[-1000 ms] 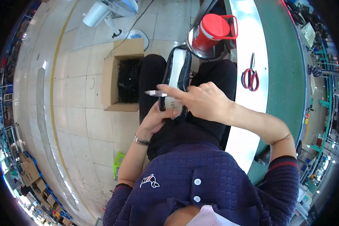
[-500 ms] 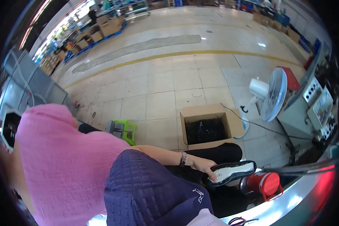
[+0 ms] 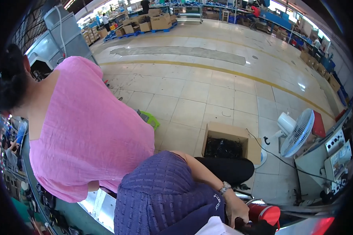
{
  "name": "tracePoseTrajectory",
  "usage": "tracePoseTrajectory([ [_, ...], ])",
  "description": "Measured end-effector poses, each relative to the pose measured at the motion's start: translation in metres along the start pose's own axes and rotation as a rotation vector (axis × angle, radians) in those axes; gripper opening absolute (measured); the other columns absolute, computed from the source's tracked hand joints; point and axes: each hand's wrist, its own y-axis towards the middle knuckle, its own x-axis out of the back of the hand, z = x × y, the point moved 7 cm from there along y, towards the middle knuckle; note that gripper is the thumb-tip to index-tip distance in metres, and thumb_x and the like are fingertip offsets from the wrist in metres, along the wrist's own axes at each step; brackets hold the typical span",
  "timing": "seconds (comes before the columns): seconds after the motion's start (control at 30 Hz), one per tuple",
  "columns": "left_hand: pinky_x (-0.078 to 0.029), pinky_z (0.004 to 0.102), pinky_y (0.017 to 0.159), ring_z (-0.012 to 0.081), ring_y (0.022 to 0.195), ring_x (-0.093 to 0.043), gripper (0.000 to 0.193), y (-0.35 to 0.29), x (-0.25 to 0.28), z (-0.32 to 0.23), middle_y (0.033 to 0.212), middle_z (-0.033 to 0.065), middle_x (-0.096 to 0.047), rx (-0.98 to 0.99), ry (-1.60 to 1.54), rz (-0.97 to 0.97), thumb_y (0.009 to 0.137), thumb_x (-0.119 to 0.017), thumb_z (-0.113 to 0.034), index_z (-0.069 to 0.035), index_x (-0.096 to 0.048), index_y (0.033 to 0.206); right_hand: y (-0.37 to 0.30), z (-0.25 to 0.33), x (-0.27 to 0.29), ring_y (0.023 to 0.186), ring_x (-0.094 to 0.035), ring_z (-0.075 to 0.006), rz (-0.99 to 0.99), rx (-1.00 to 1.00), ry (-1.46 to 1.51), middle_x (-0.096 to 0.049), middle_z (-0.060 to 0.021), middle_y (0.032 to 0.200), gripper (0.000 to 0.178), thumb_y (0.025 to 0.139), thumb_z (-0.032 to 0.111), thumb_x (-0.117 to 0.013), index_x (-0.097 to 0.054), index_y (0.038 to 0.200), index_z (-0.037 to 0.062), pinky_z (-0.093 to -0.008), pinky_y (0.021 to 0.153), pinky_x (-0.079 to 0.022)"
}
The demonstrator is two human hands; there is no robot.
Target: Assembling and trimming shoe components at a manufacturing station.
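Observation:
My left hand (image 3: 237, 208), with a metal watch on the wrist, is low in the picture, right of centre. Its fingers curl round a black shoe (image 3: 259, 228), largely cut off by the lower edge, so its shape barely shows. Just beyond the hand stands a container with a red lid (image 3: 270, 214). My navy textured sleeve (image 3: 157, 188) fills the lower middle. My right hand is outside the picture.
A person in a pink top (image 3: 90, 125) sits close on my left. Ahead on the tiled floor is an open cardboard box (image 3: 255, 150) with black material inside. A white fan (image 3: 300, 133), a trailing cable and a grey machine (image 3: 313, 160) stand to the right.
My view has swung, and my left hand with the shoe has come lower and nearer the red-lidded container. The shoe's white underside, visible before, no longer shows. The person in pink now appears upright.

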Motion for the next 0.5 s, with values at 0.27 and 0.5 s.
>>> tracePoseTrajectory([
  [0.27,-0.052,0.0353,0.071,0.0242,0.085,-0.067,0.035,-0.037,0.120,-0.133,0.090,0.0086,-0.070,-0.508,-0.424,-0.185,0.083,-0.075,-0.032,-0.001,-0.068,0.096,-0.155,-0.069,0.131,0.112,-0.057,-0.0336,-0.268,-0.276,-0.278,-0.057,-0.0212,0.127,0.064,0.083,0.028,-0.071,-0.047,0.132,-0.0050,-0.0382,0.098,-0.043],
  [0.5,-0.051,0.0333,0.065,0.0189,0.069,-0.061,0.017,-0.014,0.119,-0.230,0.078,0.0066,-0.063,-0.760,-0.444,-0.238,0.089,-0.063,-0.028,-0.011,-0.063,0.086,-0.459,0.177,0.237,0.097,-0.059,-0.0289,-0.760,-1.167,-0.713,-0.060,-0.0184,0.106,0.052,0.076,0.012,-0.074,-0.052,0.119,-0.0078,-0.0404,0.089,-0.046],
])
